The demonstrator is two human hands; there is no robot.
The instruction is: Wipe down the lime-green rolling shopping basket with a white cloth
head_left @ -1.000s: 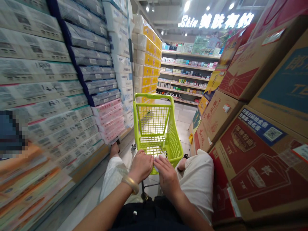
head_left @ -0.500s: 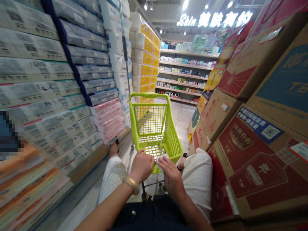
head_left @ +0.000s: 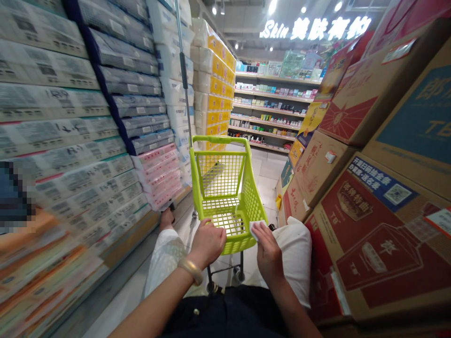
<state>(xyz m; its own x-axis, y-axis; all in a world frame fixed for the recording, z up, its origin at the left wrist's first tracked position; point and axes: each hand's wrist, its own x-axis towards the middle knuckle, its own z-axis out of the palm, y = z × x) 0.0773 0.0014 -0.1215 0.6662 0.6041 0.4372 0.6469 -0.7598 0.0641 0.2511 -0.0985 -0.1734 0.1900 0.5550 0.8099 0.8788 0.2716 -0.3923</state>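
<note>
A small lime-green shopping cart [head_left: 252, 188] with grid walls stands between my legs, its basket bare inside. My left hand [head_left: 208, 241], with a gold bangle at the wrist, is closed around the cart's near rim on the left. At the near right corner, my right hand [head_left: 268, 249] presses a folded white tissue [head_left: 256, 227] against the green rim, its fingers bent over it. The underside of that tissue is hidden. A thin metal pole [head_left: 183, 75] rises from the cart's far left corner.
Packs of paper goods [head_left: 52, 103] are stacked high on the left, with yellow-and-white tissue packs [head_left: 214, 84] beyond. Printed cardboard cartons [head_left: 373, 239] line the right side closely. Product shelves [head_left: 271, 110] stand at the far end of the tiled aisle.
My right hand has slid right along the near rim with the tissue, from the middle to the right corner. My left hand has kept its place on the cart.
</note>
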